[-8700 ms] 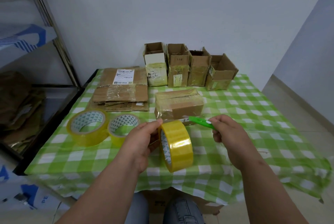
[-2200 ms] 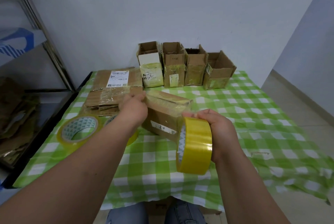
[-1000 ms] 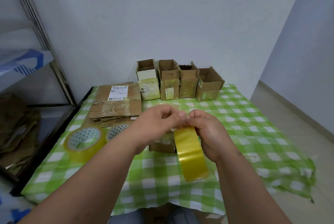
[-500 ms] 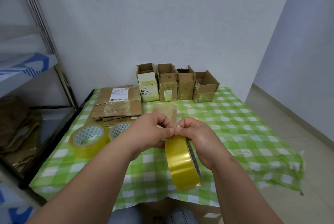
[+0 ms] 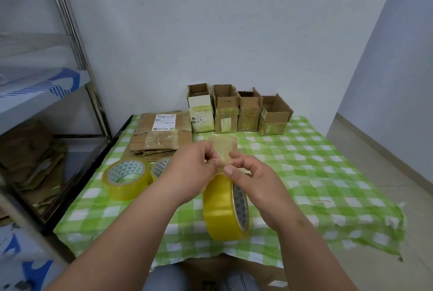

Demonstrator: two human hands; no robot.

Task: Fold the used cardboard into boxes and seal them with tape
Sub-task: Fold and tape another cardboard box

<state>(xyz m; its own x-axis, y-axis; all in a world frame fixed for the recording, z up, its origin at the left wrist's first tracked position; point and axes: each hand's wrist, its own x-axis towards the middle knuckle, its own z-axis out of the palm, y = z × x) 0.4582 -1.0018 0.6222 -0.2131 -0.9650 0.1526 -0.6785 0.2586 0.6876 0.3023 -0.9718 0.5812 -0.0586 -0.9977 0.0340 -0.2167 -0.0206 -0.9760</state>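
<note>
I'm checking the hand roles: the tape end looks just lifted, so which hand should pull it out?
Probably the left hand: its fingers pinch the tape's free end, while the right hand steadies the tape roll.

I see a yellow tape roll [image 5: 225, 208] held on edge near centre, its pulled strip [image 5: 223, 150] raised, four open-topped boxes [image 5: 239, 112] in a far row, flattened cardboard [image 5: 159, 138] stacked far left, two spare rolls [image 5: 126, 179] lying flat left.
</note>
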